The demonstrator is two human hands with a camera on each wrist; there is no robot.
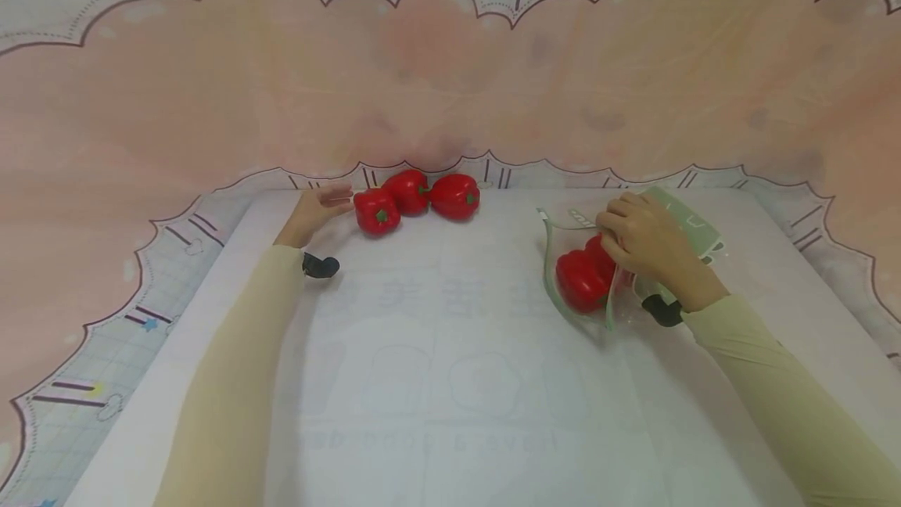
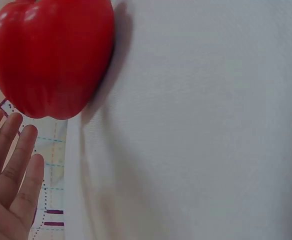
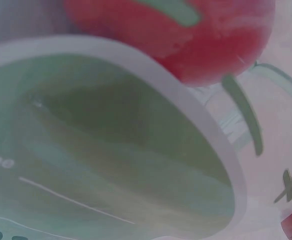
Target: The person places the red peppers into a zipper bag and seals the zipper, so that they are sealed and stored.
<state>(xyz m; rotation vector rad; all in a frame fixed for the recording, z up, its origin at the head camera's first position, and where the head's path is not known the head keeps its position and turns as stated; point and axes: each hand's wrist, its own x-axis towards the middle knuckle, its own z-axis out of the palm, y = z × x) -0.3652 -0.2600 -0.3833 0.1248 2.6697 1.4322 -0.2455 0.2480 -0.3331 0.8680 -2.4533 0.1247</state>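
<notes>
My left hand (image 1: 318,211) is beside the leftmost red bell pepper (image 1: 376,212), fingers straight and pointing at it; a small gap shows between them. In the left wrist view that pepper (image 2: 51,57) hangs large above the spread fingers (image 2: 17,170). Two more peppers (image 1: 407,192) (image 1: 455,196) lie against it in a row. On the right, my right hand (image 1: 647,237) grips the upper edge of a clear plastic bag with green print (image 1: 686,219). Red peppers (image 1: 584,278) sit inside the bag near its opening, partly covered by the hand. The right wrist view shows the bag's green panel (image 3: 111,165) close up.
The white table (image 1: 436,350) carries faint printed marks. Behind it hangs a peach-coloured cloth (image 1: 450,84) with a scalloped border, which also runs down both sides. The back row of peppers sits near the table's far edge.
</notes>
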